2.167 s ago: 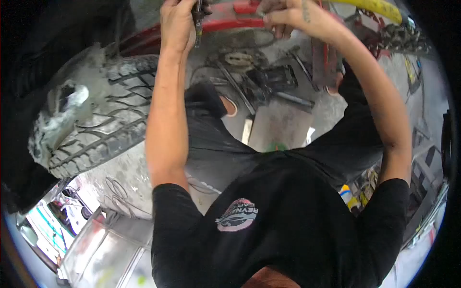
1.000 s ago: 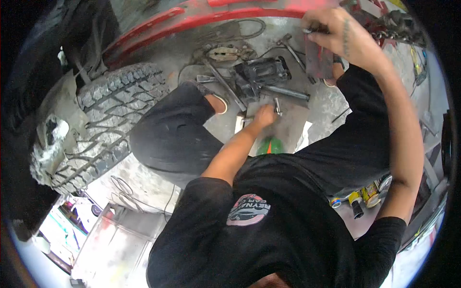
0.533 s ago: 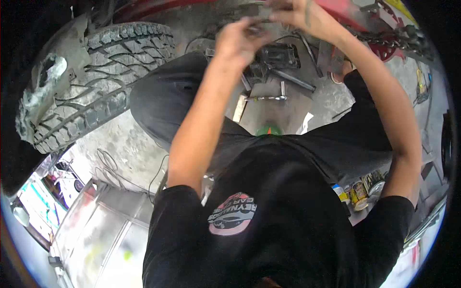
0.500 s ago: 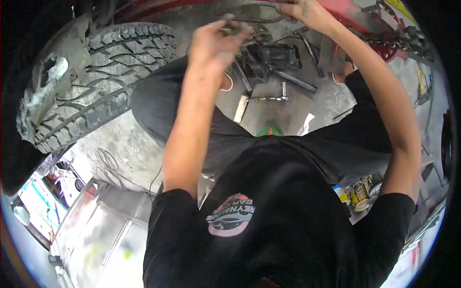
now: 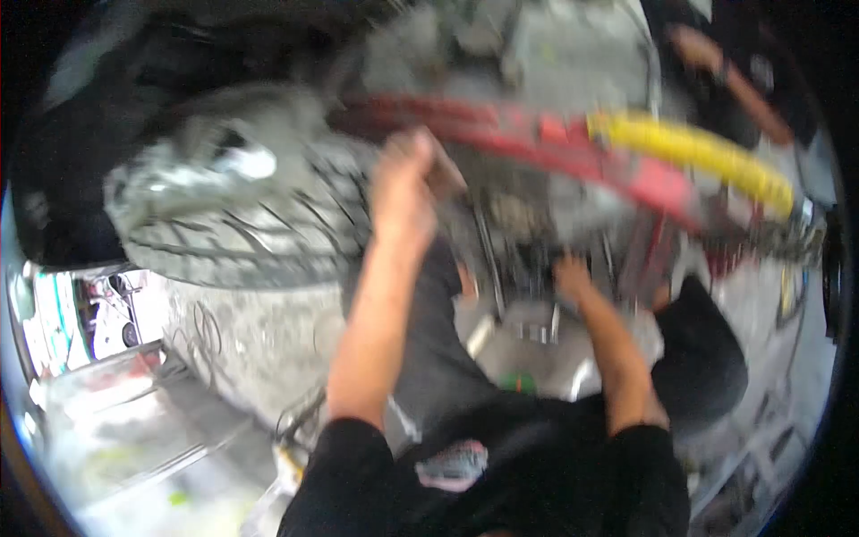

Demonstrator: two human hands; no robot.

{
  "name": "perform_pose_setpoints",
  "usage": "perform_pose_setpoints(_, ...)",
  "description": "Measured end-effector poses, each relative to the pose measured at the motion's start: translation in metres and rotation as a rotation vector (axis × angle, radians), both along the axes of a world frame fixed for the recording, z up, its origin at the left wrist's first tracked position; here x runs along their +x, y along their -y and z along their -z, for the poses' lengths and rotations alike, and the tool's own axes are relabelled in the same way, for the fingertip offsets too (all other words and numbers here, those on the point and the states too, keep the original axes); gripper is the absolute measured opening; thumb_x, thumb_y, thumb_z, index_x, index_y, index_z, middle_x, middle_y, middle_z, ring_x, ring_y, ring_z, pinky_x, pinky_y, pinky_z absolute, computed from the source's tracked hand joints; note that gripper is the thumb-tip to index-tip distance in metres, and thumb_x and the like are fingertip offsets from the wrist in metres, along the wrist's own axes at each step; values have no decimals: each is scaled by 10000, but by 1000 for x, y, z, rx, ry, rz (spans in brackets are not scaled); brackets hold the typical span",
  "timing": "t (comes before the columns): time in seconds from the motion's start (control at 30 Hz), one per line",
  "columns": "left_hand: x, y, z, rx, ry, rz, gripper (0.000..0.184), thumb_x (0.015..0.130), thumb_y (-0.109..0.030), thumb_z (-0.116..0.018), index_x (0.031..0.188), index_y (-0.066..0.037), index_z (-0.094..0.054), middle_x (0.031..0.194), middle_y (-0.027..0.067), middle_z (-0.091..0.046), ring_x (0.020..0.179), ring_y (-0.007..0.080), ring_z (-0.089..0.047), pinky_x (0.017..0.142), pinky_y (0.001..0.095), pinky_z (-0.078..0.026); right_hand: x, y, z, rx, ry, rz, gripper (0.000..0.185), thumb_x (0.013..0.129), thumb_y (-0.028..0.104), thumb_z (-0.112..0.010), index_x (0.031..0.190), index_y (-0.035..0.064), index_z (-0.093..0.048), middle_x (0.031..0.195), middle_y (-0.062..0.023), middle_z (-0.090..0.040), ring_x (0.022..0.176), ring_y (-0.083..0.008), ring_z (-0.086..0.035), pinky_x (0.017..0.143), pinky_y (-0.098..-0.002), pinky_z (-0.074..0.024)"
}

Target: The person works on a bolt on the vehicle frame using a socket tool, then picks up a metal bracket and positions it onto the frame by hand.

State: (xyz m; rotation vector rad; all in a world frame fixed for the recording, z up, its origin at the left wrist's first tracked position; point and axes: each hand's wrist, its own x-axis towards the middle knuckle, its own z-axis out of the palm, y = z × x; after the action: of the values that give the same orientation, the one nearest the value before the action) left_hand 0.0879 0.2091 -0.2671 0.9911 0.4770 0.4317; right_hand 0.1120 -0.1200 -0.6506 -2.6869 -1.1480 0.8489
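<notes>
My left hand [image 5: 404, 192] is raised beside the tyre [image 5: 268, 224], in front of the red beam [image 5: 483, 130]. Its fingers are closed round a small brownish piece, too blurred to make out. Lower down, my right hand [image 5: 573, 277] reaches over the floor beside a dark metal assembly [image 5: 530, 264]. Motion smears its fingers, so whether they hold anything is hidden. Nearer my body, a blurred metal tool [image 5: 537, 333] lies on a flat grey surface [image 5: 514, 351] between my legs.
A thick yellow tube [image 5: 698, 157] runs along the red beam at upper right. Past it, another person's hand [image 5: 698, 49] and forearm show. A chain [image 5: 761, 246] hangs at right. Long bars [image 5: 488, 255] lie on the floor. A panel [image 5: 134, 421] stands at lower left.
The view has tilted, bringing the beam, yellow tube and other person into sight. My right hand has come down from the beam towards the floor. My left hand stays raised, still closed round something.
</notes>
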Motion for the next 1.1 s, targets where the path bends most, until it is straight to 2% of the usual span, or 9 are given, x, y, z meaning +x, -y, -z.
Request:
perform_pose_setpoints(0.07, -2, 11, -9, -82, -39, 52, 210, 973, -121, -602, 1166, -40, -619, 982, 99, -688, 817, 263, -702, 759, 409, -600, -7, -9, -64, -169, -150, 32, 566, 881, 238, -657, 1407, 69, -533, 1553, -314, -347, 1353, -488, -451, 1069, -570, -447)
perform_pose_setpoints(0.23, -15, 23, -3, -142, -49, 33, 269, 913, -44, -504, 1151, 7, -617, 935, 91, -650, 831, 242, -661, 750, 403, -574, -40, 0, -48, 15, -55, 182, 601, 841, 251, -749, 1366, 61, -528, 1461, -296, -428, 1285, -486, -490, 990, -563, -491)
perform_pose_setpoints(0.37, -22, 13, -5, -108, -93, -6, 252, 927, -52, -505, 1144, -1, -622, 937, 86, -647, 811, 227, -649, 710, 384, -558, -33, -4, -76, -68, -134, 90, 700, 834, 290, -777, 1419, 45, -482, 1496, -308, -411, 1327, -498, -468, 1042, -535, -467)
perform_pose_setpoints(0.53, -18, 6, -16, -11, 16, -31, 230, 951, -71, -522, 1143, 6, -623, 923, 90, -644, 774, 230, -634, 681, 381, -543, -1, -2, -129, 128, -198, 8, 544, 799, 321, -814, 1196, -2, -629, 1172, -265, -670, 1124, -439, -628, 939, -513, -510)
perform_pose_setpoints(0.67, -14, 2, -19, 172, 32, -63, 247, 967, -59, -517, 1173, 48, -600, 895, 110, -621, 744, 240, -611, 669, 383, -517, 38, 3, -185, 218, 32, -131, 579, 844, 383, -766, 1262, 16, -605, 1150, -254, -683, 1090, -422, -651, 894, -497, -534)
perform_pose_setpoints(0.73, -16, -4, -13, 127, 71, -35, 235, 981, -60, -516, 1162, 58, -609, 889, 113, -620, 733, 226, -597, 660, 389, -506, 50, -6, -284, 256, -198, -7, 534, 891, 350, -722, 1231, -46, -610, 1185, -275, -669, 1101, -423, -645, 938, -459, -500)
perform_pose_setpoints(0.77, -15, -5, -13, 118, 97, -43, 223, 991, -64, -522, 1150, 61, -617, 879, 110, -618, 709, 214, -588, 641, 366, -505, 61, 2, -289, 320, -263, 39, 605, 912, 415, -670, 1284, -58, -598, 1218, -288, -658, 1203, -442, -589, 1016, -465, -457)
perform_pose_setpoints(0.97, -10, 8, -29, 305, -28, 119, 200, 997, -100, -558, 1117, 29, -653, 811, 38, -591, 652, 125, -550, 577, 288, -472, 75, 20, -358, 596, -178, 320, 569, 996, 431, -559, 1235, -82, -619, 1179, -281, -671, 1170, -402, -609, 1021, -419, -442)
perform_pose_setpoints(1.1, -7, 24, -53, 365, -78, 296, 245, 1023, -224, -599, 1138, -23, -680, 756, -42, -526, 589, 58, -451, 526, 221, -367, 70, -5, -371, 821, -390, 515, 482, 1045, 442, -494, 889, 17, -660, 708, -32, -628, 639, -132, -601, 603, -277, -452)
